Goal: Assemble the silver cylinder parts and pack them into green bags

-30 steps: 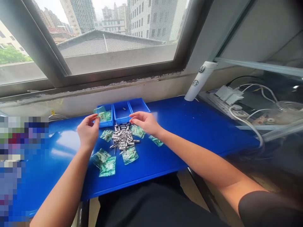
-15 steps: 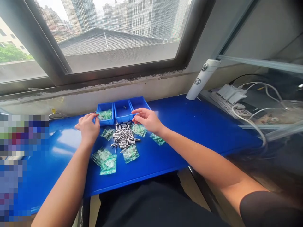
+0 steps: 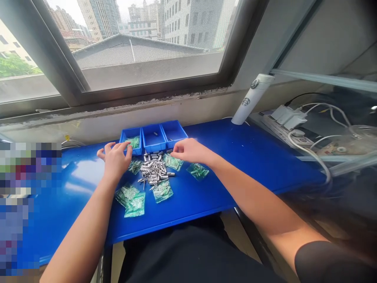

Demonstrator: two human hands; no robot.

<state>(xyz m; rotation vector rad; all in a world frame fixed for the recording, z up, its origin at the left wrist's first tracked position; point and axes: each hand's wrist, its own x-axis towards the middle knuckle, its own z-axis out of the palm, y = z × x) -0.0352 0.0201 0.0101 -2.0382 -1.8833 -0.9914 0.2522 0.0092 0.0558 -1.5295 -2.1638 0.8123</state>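
Observation:
My left hand [image 3: 116, 157] hovers with spread fingers in front of the left blue bin [image 3: 136, 151], which holds green-printed packets [image 3: 134, 141]. My right hand [image 3: 190, 151] has its fingers pinched together above a green packet [image 3: 173, 161]; whatever is between them is too small to make out. The middle bin [image 3: 153, 148] has one small metal piece in it, and a small dark piece shows in the right bin [image 3: 173, 131]. Between my hands lies a pile of silver metal pins and cylinders [image 3: 153, 169] on the blue table.
More green packets lie in front of the pile [image 3: 162, 191], at its lower left [image 3: 132, 200] and to the right [image 3: 197, 171]. A white bottle [image 3: 252, 99] stands at the back right, near chargers and cables [image 3: 290, 116]. A window is behind the table.
My right hand has moved back from the right bin, down and to the right, and its fingers have closed. My left hand has shifted slightly right and its fingers have spread. A piece now shows in the right bin.

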